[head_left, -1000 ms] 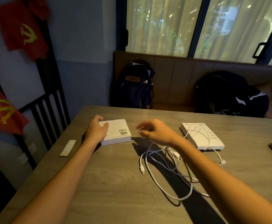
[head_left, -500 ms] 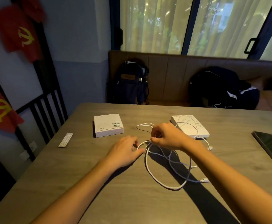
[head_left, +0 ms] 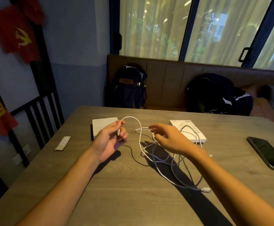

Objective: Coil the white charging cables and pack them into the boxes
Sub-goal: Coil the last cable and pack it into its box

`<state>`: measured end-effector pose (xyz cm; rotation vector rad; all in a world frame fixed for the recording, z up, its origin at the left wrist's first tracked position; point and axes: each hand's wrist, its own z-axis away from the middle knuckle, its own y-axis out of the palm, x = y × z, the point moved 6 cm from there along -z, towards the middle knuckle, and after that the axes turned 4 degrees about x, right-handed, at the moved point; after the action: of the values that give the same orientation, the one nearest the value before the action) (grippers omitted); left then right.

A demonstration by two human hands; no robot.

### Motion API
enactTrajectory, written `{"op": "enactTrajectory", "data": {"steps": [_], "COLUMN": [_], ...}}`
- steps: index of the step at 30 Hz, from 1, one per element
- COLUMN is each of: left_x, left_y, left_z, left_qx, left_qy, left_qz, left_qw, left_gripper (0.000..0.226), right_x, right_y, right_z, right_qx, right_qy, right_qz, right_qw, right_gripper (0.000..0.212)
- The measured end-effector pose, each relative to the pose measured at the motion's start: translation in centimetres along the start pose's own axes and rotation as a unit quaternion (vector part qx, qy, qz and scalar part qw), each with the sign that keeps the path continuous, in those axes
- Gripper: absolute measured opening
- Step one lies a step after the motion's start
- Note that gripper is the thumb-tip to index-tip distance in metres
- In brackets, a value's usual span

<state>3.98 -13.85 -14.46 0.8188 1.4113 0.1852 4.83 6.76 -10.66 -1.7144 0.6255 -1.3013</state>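
Cables (head_left: 139,137) tangle over right box (head_left: 188,137), phone (head_left: 268,154) beside

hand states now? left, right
Left hand: pinching cable end.
Right hand: fingers in the cable tangle; grip cannot be told.

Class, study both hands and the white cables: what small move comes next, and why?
Probably the right hand should draw the cable arching from the left hand free of the tangle and bring a first loop to that grip: one end is pinched, the rest lies uncoiled on the table.
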Motion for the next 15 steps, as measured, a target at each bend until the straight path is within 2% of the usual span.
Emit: {"op": "enactTrajectory", "data": {"steps": [2, 4, 6, 9, 11, 12, 13, 15], "left_x": [0.5, 0.7, 0.6, 0.7, 0.3, 0.0, -0.6, -1.6], "left_y": [1.4, 2.5, 3.6, 4.6, 4.6, 4.2, 3.7, 2.4], "left_z": [0.3, 0.7, 1.1, 1.2, 1.1, 1.0, 1.0, 0.9], "left_qx": [0.031, 0.057, 0.072, 0.084, 0.076, 0.061, 0.037, -0.012], "left_qy": [-0.017, -0.022, -0.014, 0.002, 0.04, 0.075, 0.113, 0.168], "left_qz": [0.049, 0.103, 0.147, 0.164, 0.072, -0.036, -0.187, -0.452], "left_qw": [0.998, 0.993, 0.986, 0.983, 0.994, 0.995, 0.975, 0.876], "left_gripper": [0.017, 0.019, 0.022, 0.023, 0.026, 0.029, 0.031, 0.031], "right_x": [2.3, 4.1, 4.8, 5.6, 6.5, 6.9, 7.2, 7.7], "right_y": [1.2, 2.8, 4.6, 6.5, 7.5, 7.7, 7.8, 7.2], "right_z": [-0.5, -0.9, -1.2, -1.5, -1.5, -1.3, -1.2, -0.7], "right_qx": [0.026, 0.063, 0.085, 0.071, 0.077, 0.091, 0.107, 0.125], "right_qy": [-0.014, -0.011, -0.007, -0.005, -0.019, -0.027, -0.036, -0.054], "right_qz": [-0.106, -0.148, -0.115, -0.002, 0.032, 0.048, 0.062, 0.064], "right_qw": [0.994, 0.987, 0.99, 0.997, 0.996, 0.994, 0.992, 0.989], "right_gripper": [0.031, 0.032, 0.032, 0.021, 0.022, 0.021, 0.02, 0.017]}}
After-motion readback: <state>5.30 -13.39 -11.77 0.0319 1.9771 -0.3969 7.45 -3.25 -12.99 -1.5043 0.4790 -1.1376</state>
